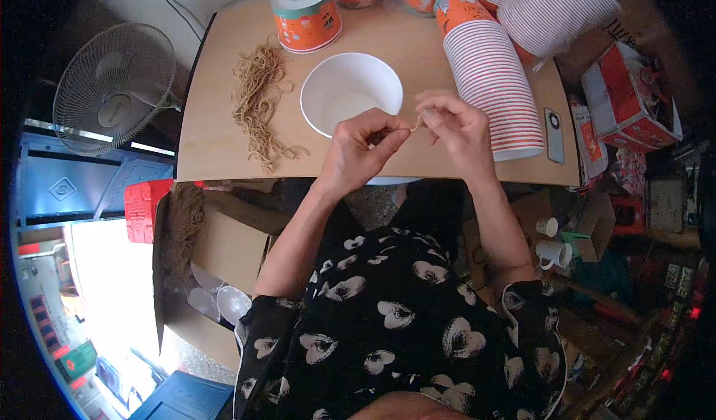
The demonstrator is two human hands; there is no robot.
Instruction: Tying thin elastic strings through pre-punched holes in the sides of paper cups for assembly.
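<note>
With my left hand (362,150) I pinch one part of a thin tan strand (417,124) between the thumb and the forefinger. My right hand (464,131) closes its thumb and fingertips on the same strand, a little higher and to the right, so that a short piece shows between my two hands. Both are above the desk (418,73), near its front edge. Just behind my left hand is a round white tub (350,84), its mouth open; I cannot tell if the hand touches it. To the left of the tub lies a tangled heap of tan strands (259,107). Behind them stands an orange container (307,25) with a green band. On the right, a long stack of white cups with red rims (494,84) lies on its side, and beside it is a phone (554,135). Beyond the left edge there is a round fan (115,88).
</note>
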